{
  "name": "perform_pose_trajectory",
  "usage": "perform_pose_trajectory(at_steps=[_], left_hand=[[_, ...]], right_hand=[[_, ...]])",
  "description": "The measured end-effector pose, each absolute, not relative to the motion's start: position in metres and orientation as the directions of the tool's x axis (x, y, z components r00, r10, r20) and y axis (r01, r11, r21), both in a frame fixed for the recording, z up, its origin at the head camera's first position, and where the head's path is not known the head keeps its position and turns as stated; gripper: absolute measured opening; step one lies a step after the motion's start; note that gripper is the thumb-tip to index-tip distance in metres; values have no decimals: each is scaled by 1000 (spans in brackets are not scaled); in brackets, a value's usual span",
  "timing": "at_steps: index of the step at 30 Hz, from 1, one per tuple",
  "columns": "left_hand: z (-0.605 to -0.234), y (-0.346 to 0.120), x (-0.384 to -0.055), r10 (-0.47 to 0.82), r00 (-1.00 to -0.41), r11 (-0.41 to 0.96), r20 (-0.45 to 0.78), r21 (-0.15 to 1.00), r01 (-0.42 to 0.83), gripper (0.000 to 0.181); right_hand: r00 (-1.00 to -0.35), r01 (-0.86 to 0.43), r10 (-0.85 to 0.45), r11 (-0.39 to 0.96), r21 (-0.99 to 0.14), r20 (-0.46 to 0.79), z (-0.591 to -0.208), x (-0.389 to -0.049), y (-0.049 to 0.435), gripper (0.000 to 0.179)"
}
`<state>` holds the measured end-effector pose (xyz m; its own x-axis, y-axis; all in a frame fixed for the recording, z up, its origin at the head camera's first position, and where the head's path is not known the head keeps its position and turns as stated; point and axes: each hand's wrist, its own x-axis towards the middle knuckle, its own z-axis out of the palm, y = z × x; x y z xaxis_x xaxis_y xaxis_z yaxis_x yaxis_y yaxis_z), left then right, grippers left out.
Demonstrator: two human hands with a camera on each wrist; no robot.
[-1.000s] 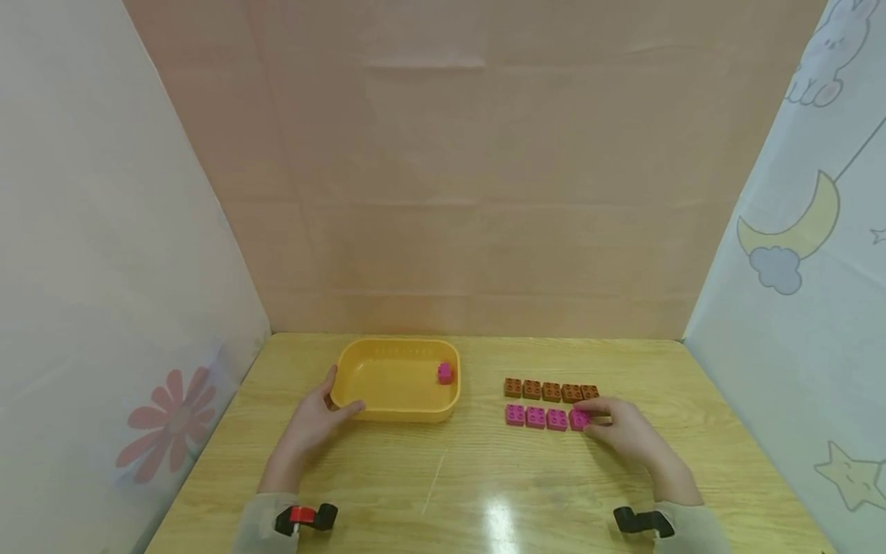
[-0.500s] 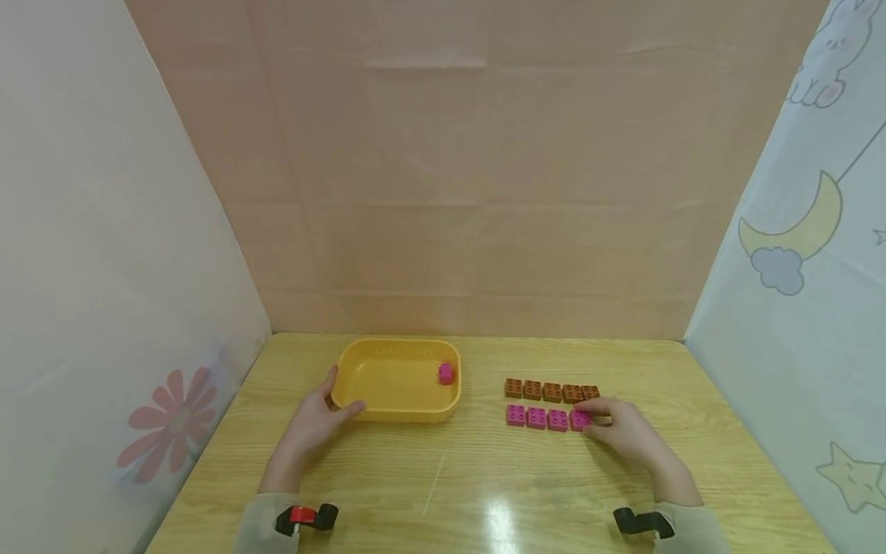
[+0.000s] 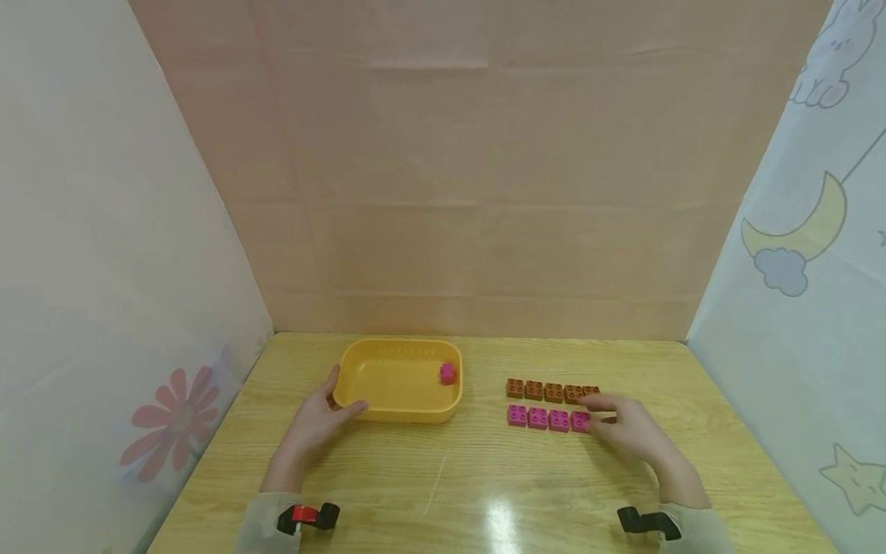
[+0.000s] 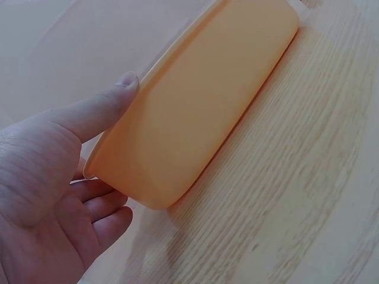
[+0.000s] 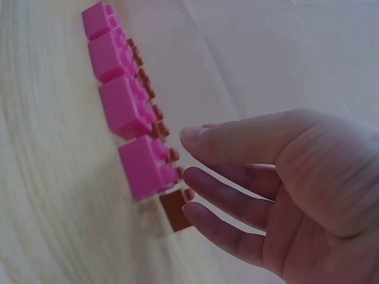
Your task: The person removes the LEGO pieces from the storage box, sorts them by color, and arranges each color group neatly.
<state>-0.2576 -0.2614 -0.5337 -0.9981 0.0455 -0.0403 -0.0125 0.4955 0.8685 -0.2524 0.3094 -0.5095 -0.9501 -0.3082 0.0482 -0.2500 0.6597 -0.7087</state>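
Observation:
My left hand [image 3: 321, 419] grips the near left corner of a yellow plastic basket [image 3: 398, 415], thumb over the rim and fingers round the end wall. Inside it, against the right end, lies one pink building block [image 3: 447, 375]. My right hand [image 3: 626, 431] is at the right end of a row of pink blocks [image 3: 537, 418], by the last pink block [image 5: 144, 168]. In the right wrist view its thumb and loosely bent fingers stand apart with nothing between them. Behind the pink row runs a row of brown blocks [image 3: 534, 390], its right end partly behind my fingers.
The wooden table [image 3: 388, 492] carries everything. A pinkish cloth backdrop [image 3: 443, 231] rises at its far edge. White cloth walls [image 3: 90, 231] with printed figures flank both sides. A gap of bare wood separates the basket from the block rows.
My right hand's fingers have parted from the last pink block in the row and lifted slightly to the right. The left hand stays on the basket.

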Motion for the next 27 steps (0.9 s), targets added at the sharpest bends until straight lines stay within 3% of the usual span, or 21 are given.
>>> perform_pose_trajectory(at_steps=[13,21,27], left_hand=[[-535,-262,-258,31,-998,502,-47,864,-25,109],[-536,-261,-258,31,-998,481,-48,876,-28,110],[-537,-261,-258,31,-998,484,-53,874,-31,111]], right_hand=[[-921,-351,-357,595,-723,153,-481,-268,238,41],[-866,-401,-461,413,-818,192,-476,-283,159,37],[-863,-372,-467,326,-869,194,-475,-288,98,42]])
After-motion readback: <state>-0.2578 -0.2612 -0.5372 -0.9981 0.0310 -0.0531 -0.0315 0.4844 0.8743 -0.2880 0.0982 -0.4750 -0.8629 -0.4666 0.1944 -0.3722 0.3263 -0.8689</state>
